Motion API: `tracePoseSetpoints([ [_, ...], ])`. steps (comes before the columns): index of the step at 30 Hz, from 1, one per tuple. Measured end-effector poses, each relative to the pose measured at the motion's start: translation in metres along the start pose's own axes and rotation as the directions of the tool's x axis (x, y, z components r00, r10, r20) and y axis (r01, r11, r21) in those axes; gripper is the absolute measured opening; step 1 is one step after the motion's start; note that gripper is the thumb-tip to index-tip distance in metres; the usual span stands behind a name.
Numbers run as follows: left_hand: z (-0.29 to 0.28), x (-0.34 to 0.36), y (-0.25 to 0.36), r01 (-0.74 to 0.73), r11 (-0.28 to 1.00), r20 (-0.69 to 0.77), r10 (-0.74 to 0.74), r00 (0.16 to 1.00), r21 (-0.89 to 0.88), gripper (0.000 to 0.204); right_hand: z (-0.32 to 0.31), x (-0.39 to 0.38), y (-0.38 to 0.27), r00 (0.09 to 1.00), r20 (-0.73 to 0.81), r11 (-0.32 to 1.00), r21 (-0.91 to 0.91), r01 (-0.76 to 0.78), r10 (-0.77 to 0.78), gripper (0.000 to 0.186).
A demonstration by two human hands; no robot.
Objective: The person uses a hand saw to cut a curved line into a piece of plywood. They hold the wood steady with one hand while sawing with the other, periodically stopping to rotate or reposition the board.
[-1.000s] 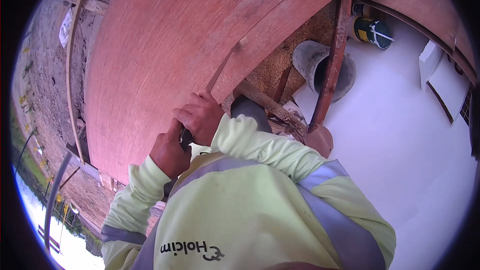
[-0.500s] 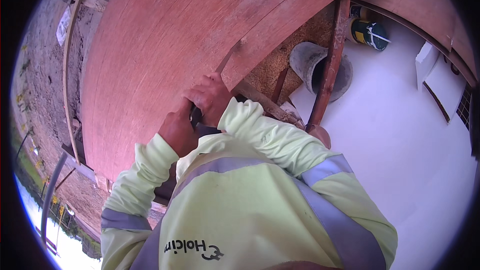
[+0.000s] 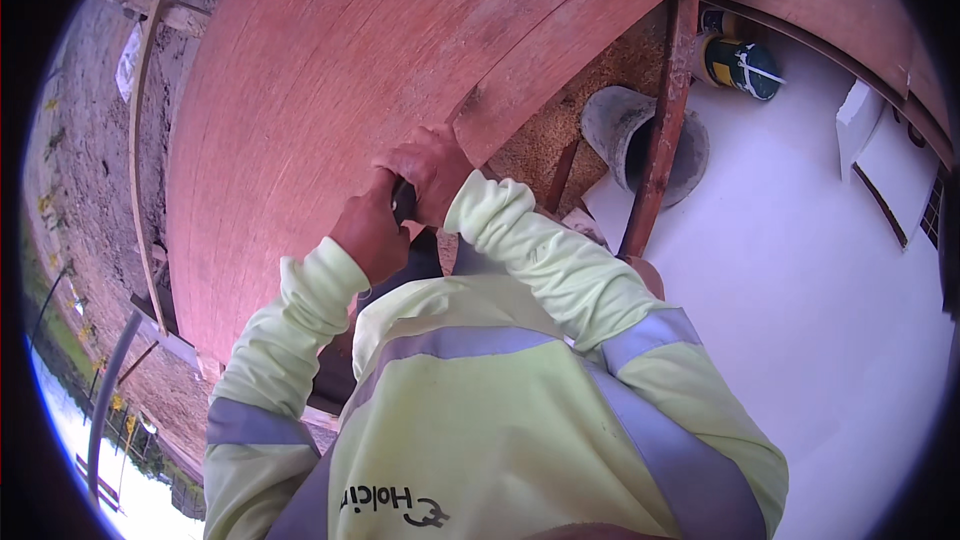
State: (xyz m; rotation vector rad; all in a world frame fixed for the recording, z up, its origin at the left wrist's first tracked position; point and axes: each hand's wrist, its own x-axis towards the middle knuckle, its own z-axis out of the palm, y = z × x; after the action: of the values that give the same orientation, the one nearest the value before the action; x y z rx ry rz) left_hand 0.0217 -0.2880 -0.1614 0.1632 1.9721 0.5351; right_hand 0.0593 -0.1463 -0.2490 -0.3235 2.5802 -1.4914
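Both of my hands are closed around the black handle (image 3: 403,202) of what looks like a handsaw. My left hand (image 3: 372,230) wraps the handle's near end, and my right hand (image 3: 432,175) grips just ahead of it, over the near edge of a large reddish plywood sheet (image 3: 300,90). Beyond my right knuckles a short stretch of the narrow dark blade (image 3: 464,105) shows against the wood; my fingers hide the rest. From the blade a thin dark line runs away across the sheet toward the far right.
Right of the sheet, a reddish wooden bar (image 3: 660,130) slants past a grey bucket (image 3: 605,130) lying on its side. Brown granular material (image 3: 560,135) lies beneath. A green can (image 3: 738,68) and white panels (image 3: 885,155) are farther right. Bare soil and a wooden strip (image 3: 137,140) border the left.
Both hands have moved slightly forward and to the right with the handle. Less of the blade shows ahead of my right hand than before.
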Motion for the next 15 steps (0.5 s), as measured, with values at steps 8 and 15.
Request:
tracePoseSetpoints([
  [8, 0.005, 0.011, -0.007, 0.003, 0.996, 0.038, -0.006, 0.999, 0.093, 0.055, 0.014, -0.005, 0.007, 0.989, -0.149, 0.999, 0.035, 0.003, 0.002, 0.033],
  [15, 0.031, 0.101, 0.004, -0.14, 0.99, -0.032, 0.141, 0.99, 0.017, 0.054, -0.01, 0.01, 0.106, 0.995, -0.027, 0.993, -0.062, -0.099, 0.098, 0.034],
])
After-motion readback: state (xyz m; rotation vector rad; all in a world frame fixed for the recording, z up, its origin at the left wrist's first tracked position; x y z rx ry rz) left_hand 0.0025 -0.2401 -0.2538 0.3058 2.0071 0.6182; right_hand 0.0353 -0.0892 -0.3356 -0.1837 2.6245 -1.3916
